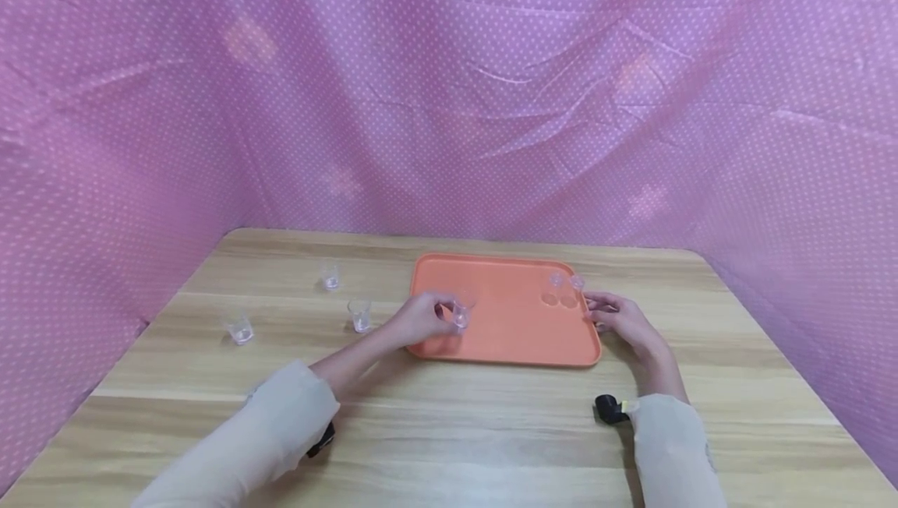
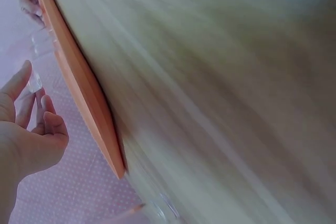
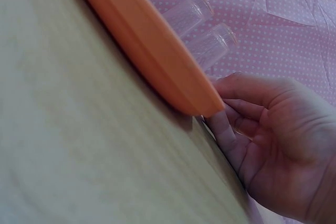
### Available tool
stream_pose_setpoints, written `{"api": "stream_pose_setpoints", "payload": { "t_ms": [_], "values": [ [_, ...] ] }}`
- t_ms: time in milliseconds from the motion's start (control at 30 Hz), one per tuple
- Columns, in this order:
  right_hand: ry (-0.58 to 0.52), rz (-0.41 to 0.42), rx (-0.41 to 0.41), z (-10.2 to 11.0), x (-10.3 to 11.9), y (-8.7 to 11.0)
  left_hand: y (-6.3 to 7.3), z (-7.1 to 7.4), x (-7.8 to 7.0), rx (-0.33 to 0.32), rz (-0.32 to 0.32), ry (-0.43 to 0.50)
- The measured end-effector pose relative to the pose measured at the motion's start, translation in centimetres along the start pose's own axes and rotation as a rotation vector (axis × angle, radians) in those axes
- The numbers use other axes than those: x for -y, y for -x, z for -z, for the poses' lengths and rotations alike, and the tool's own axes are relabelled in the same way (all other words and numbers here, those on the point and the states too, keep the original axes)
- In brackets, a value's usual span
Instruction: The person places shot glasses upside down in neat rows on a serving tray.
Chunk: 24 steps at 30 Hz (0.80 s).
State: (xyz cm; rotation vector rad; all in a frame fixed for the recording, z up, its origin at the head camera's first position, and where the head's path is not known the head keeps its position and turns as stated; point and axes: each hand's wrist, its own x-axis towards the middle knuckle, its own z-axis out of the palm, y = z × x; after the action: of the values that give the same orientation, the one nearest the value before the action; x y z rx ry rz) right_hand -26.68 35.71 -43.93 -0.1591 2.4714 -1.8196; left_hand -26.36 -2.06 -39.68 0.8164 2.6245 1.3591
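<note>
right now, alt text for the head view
Left hand holds a small clear cup over an orange rectangular tray; right hand grips its right edge. Two clear cups stand on it, three on the light wood-grain table.

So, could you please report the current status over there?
Left hand pinching small, clear, tapered cup over left side of orange rectangular tray. Right hand on tray's right rim. Two clear cups at far right corner; nothing visibly blocking.
</note>
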Motion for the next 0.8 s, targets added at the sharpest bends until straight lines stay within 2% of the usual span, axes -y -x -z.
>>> {"api": "stream_pose_setpoints", "payload": {
  "t_ms": [533,800],
  "values": [
    [-0.035,-0.01,0.003,0.2,0.1,-0.1,-5.6,-2.5,-1.3,-0.028,0.031,-0.01],
    [-0.012,-0.008,0.003,0.2,0.0,-0.2,-7.7,-3.5,-1.4,-0.055,0.054,0.05]
  ]
}}
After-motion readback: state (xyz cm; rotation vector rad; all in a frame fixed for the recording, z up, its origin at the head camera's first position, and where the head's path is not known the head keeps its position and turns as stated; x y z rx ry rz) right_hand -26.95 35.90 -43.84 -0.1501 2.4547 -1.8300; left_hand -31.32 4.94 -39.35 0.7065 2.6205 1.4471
